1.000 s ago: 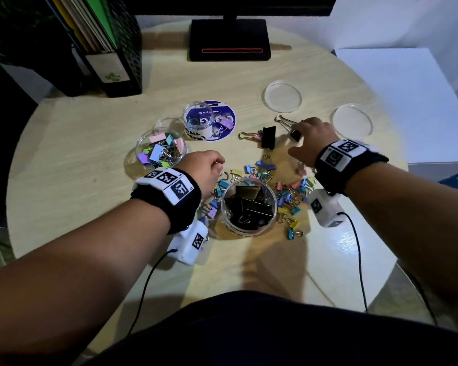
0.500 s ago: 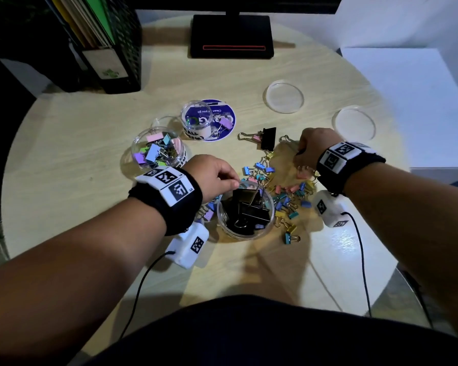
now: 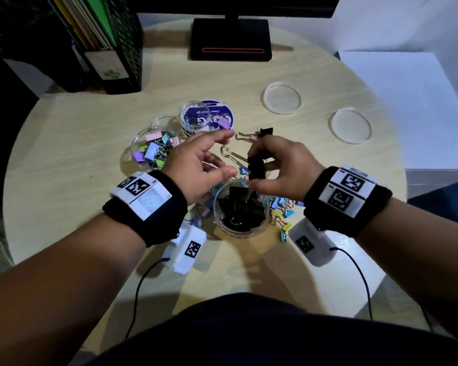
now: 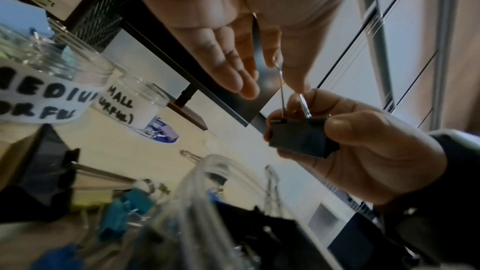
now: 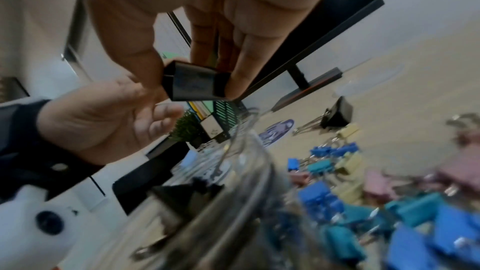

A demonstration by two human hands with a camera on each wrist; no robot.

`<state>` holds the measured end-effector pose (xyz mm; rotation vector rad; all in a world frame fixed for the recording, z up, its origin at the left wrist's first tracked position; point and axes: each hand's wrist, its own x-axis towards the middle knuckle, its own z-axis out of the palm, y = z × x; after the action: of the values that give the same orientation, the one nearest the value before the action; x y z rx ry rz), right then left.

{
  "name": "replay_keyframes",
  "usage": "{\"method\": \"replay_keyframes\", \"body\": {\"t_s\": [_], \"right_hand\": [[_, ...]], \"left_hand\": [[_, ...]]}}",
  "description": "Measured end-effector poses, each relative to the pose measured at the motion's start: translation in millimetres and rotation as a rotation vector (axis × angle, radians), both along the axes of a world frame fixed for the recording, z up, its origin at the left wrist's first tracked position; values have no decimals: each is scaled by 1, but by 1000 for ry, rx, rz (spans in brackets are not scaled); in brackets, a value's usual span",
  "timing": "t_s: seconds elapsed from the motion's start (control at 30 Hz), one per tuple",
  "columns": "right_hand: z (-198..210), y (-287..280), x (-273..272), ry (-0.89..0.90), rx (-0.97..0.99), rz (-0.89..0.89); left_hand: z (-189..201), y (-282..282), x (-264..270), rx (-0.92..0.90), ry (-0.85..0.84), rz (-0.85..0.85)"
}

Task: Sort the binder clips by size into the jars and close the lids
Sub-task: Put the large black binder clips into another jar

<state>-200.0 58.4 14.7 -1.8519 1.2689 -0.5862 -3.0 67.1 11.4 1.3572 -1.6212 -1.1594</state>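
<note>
Black binder clip (image 3: 256,167), handles pointing up-left, pinched by right hand (image 3: 280,167), above jar (image 3: 241,207).

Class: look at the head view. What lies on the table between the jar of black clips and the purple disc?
Between the jar of black clips and the purple disc, the head view shows a loose black clip and both hands above.

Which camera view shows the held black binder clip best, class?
Left wrist: the black binder clip shows whole, wire handles included, pinched by the right hand. Right wrist shows only its body; head shows it half hidden.
</note>
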Motion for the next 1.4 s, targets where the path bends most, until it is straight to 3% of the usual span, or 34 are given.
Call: {"method": "replay_keyframes", "body": {"t_s": [0.1,0.27,0.43,0.57,0.63,0.73,0.87,1.0,1.13,1.33,1.4], "right_hand": [[-2,8,12,-50,-31,29],[-6,9,22,189,-131,114],[-14,10,20,398,-263,199],[-22,10,14,393,-322,193],[-25,7,8,360,-324,155],[-24,-1,-3,321,-250,15],[-25,-20,-13,431,-149,-41],[-37,-48,-16,615,-88,-54],[-59,-64,-16,733,-28,-79],[-71,-88,-14,874,18,-29],[-69,-93,-15,847,28,-34]], "left_hand": [[3,4,-3,-35,19,-22],[5,7,-6,-55,-43,4],[9,11,-7,12,-48,-94],[3,11,-7,45,-226,-154],[0,13,-7,-79,-357,-225],[-7,19,-8,-241,-474,-338],[-17,27,-9,-255,-585,-398],[-16,24,-9,-121,-688,-324],[-18,21,-9,-3,-835,-359],[-28,26,1,20,-766,-317],[-26,26,3,49,-740,-306]]}}
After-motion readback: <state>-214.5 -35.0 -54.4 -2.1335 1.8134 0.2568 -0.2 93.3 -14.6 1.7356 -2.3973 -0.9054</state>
